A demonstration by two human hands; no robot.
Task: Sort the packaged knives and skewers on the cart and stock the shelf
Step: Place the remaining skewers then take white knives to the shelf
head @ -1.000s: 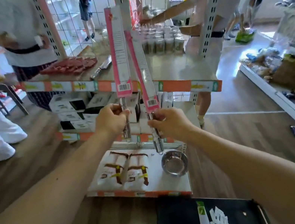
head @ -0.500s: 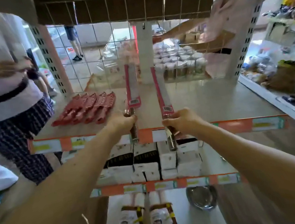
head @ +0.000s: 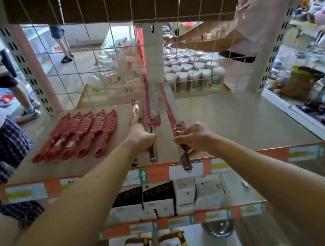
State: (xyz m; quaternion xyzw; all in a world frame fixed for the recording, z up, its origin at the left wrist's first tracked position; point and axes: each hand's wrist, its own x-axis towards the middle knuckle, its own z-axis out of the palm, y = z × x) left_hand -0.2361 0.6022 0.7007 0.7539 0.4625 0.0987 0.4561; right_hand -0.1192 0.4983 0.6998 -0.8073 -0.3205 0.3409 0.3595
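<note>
Over the shelf [head: 232, 115]: left hand [head: 141, 138] and right hand [head: 196, 136], fists round packaged skewers [head: 151, 105]

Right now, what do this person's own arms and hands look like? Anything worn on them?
The left forearm and right forearm are bare up to the picture's edge: no sleeves, watch or bracelets show. The left hand and right hand wear no gloves, and no rings are visible.
</note>
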